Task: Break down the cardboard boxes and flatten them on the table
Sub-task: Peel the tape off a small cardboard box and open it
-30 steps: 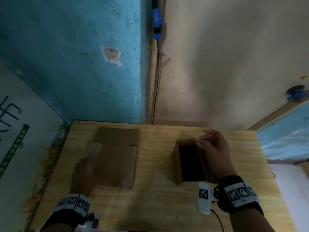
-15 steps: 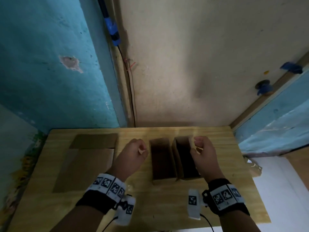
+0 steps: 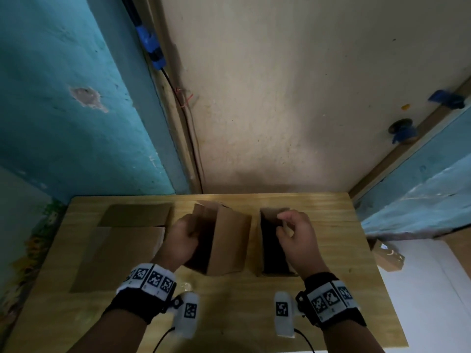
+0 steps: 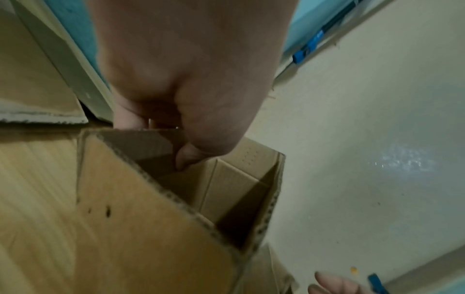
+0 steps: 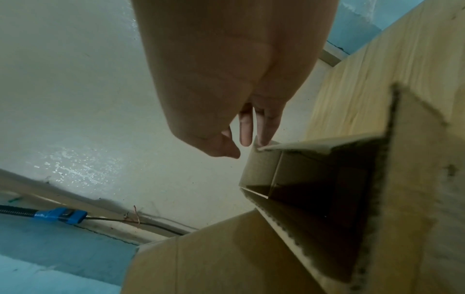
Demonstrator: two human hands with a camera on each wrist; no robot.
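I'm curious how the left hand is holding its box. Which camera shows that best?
The left wrist view: the left hand grips the box wall, thumb inside, fingers outside. The head view shows the hand on the tilted box, fingers hidden. The right wrist view shows only that box's outside.

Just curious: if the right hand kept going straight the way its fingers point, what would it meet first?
Probably the wall behind the table. The right hand touches the right box at its far rim, fingers pointing past it; depth is unclear.
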